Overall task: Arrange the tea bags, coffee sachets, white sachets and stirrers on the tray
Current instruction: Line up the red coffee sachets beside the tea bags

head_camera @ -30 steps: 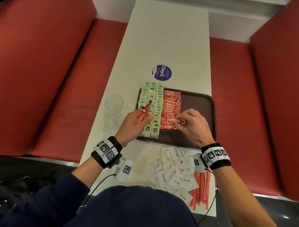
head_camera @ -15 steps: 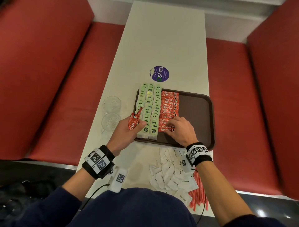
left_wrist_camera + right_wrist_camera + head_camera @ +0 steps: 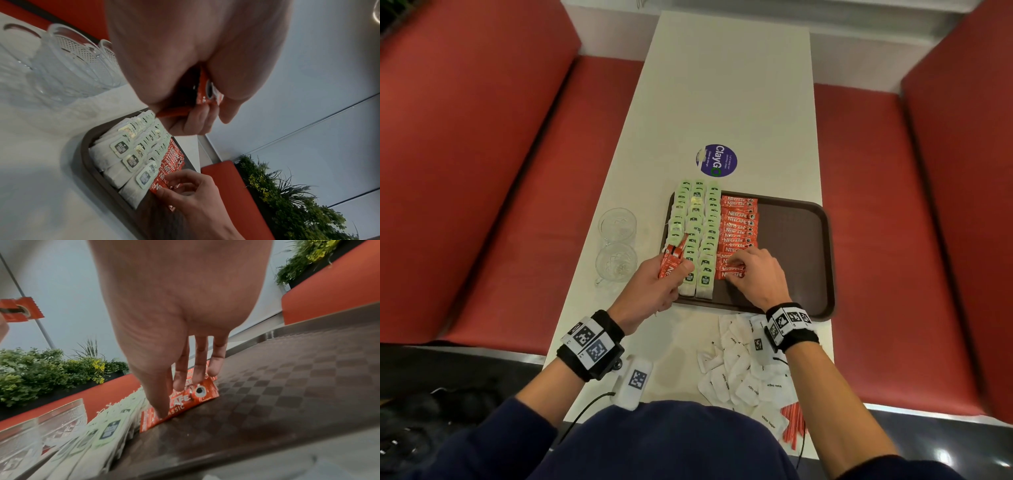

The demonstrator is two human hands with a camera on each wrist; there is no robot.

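On the near end of a long white table [image 3: 722, 85] set between red benches [image 3: 482, 171], white sachets [image 3: 743, 373] lie loose beside red stirrers [image 3: 792, 425]. Beyond them a brown tray [image 3: 798, 246] carries three rows of green tea bags [image 3: 698, 222] and one column of red coffee sachets [image 3: 738, 222]. The left hand [image 3: 654, 287] grips a spare bundle of sachets [image 3: 671, 263] over the tray's left edge. The right hand [image 3: 756, 274], now lower than a second ago, presses its fingertips [image 3: 179, 384] on the nearest sachet [image 3: 180, 404]. Two glass cups [image 3: 616, 243] stand left of the tray.
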